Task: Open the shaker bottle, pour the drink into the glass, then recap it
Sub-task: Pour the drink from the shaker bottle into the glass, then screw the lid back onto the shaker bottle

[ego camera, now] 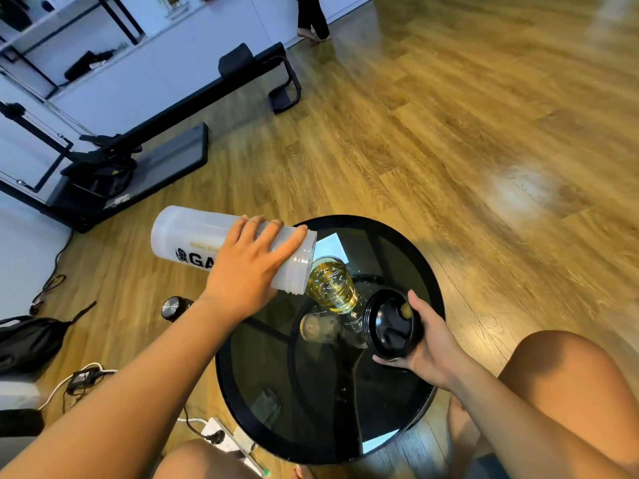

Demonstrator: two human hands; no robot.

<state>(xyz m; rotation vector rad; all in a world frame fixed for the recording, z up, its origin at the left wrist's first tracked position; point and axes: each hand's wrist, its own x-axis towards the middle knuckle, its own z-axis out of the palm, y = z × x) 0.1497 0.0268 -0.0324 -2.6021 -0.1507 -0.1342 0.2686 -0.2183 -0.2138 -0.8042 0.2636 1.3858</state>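
Observation:
My left hand [247, 267] grips the translucent white shaker bottle [193, 240], which is tipped on its side with its open threaded mouth over the glass [332, 285]. The glass stands on the round black glass table [408, 250] and holds yellow liquid nearly to its rim. My right hand [432, 344] holds the black screw cap [390, 326] just right of the glass, its underside facing me. The cap is off the bottle.
A small round cork-like object [316, 326] lies on the table beside the glass. On the wooden floor are a small metal-topped jar [174, 307], a black bag [31, 340], cables and a power strip [221, 433], and a black exercise machine [145, 143]. My knees flank the table.

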